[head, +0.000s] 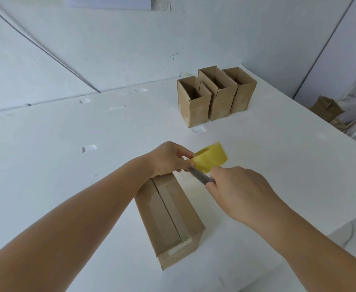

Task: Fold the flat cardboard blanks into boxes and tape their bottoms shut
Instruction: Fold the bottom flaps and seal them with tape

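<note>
Three open boxes (215, 93) are standing side by side at the far end of the white table (46, 165); one more box (168, 220) is lying bottom-up near the person, a strip of tape running along its seam; the left hand (168, 159) is pinching the edge of one yellow tape roll (211, 158) just past that box; the right hand (236, 190) is gripping one grey blade (200, 177), its tip touching the roll; both hands are close together.
</note>
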Available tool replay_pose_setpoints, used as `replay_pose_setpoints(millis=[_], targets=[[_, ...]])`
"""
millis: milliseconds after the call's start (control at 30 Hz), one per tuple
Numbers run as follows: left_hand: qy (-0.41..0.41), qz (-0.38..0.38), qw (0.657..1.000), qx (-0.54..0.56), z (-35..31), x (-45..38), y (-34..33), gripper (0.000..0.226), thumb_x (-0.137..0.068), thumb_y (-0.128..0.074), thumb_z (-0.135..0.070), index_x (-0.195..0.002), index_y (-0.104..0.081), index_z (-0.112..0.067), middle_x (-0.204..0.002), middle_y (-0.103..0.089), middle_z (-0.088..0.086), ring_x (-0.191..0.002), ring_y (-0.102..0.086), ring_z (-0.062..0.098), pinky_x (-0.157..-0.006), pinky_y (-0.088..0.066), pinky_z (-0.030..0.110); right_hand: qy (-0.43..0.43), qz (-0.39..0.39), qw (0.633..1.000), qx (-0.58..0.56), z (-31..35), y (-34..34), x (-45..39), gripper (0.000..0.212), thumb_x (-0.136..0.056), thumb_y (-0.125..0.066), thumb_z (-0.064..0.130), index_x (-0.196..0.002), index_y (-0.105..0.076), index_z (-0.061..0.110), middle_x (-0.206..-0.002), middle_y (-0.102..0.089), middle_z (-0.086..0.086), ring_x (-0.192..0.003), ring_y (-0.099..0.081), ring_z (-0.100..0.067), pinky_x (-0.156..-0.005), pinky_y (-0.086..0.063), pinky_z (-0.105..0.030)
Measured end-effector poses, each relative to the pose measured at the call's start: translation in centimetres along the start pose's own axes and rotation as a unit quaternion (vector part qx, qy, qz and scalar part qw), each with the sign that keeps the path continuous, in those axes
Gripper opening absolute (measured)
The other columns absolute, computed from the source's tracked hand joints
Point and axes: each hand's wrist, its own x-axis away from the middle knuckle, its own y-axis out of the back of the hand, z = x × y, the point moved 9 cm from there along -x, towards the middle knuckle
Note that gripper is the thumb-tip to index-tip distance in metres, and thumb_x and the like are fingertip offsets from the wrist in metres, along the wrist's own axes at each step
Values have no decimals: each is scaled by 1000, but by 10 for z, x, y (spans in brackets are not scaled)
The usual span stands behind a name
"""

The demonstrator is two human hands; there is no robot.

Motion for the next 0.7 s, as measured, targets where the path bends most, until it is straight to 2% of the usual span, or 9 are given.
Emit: replay_pose_setpoints(millis=[133,267,333,367,433,533,600,700], targets=[[0,-10,1000,14,1,1,2,16,-82,-72,-21,-95,-75,-30,-73,-68,-9,-66,-54,3,-62,-45,12,12,33,997,64,13,-1,-7,15,-95,-45,20,-83,-37,20,-64,-31,4,-52,-30,-15,-43,-18,-27],[3,-11,1000,15,3,1,3,20,-81,-74,-20,-100,-75,-25,-71,-68,-8,-71,-56,6,-70,-44,17,32,32,996,79,22,-2,-15,24,-96,-41,16,-74,-33,17,-64,-33,3,-53,-32,-16,-45,-19,-27],[-3,-15,1000,18,1,1,3,18,-81,-74,-19,-97,-76,-27,-72,-69,-5,-72,-57,3,-78,-44,19,52,62,994,73,26,-18,-18,21,-99,-37,19,-79,-44,16,-74,-46,0,-65,-49,-21,-51,-28,-26],[-11,-17,999,29,-1,1,3,17,-81,-74,-18,-94,-75,-30,-70,-67,-8,-70,-57,1,-80,-44,20,58,87,992,69,26,-31,-18,20,-99,-36,22,-90,-53,15,-85,-55,-3,-78,-57,-26,-57,-32,-27],[-29,-19,998,46,-5,2,3,20,-82,-74,-16,-90,-75,-35,-66,-65,-13,-69,-56,0,-83,-45,22,51,118,990,53,18,-58,-20,17,-97,-42,23,-98,-57,16,-98,-61,-5,-89,-60,-28,-62,-34,-29],[-23,-21,998,50,-2,3,3,18,-82,-74,-17,-94,-75,-31,-67,-68,-12,-72,-59,0,-89,-45,25,11,102,995,0,-3,-85,-31,17,-96,-39,32,-85,-48,23,-81,-55,0,-74,-52,-26,-51,-27,-27],[-21,-24,998,52,-3,3,4,18,-82,-74,-19,-95,-75,-31,-69,-69,-11,-75,-60,-1,-90,-45,24,-22,93,995,-37,-16,-105,-36,17,-97,-35,34,-84,-41,24,-75,-50,2,-70,-46,-24,-48,-23,-28],[-11,-23,998,61,-2,4,4,19,-82,-73,-20,-90,-74,-37,-70,-71,-9,-78,-62,1,-89,-45,22,-55,107,990,-74,-28,-137,-37,18,-97,-34,35,-90,-45,23,-82,-46,3,-79,-47,-22,-57,-33,-29]])
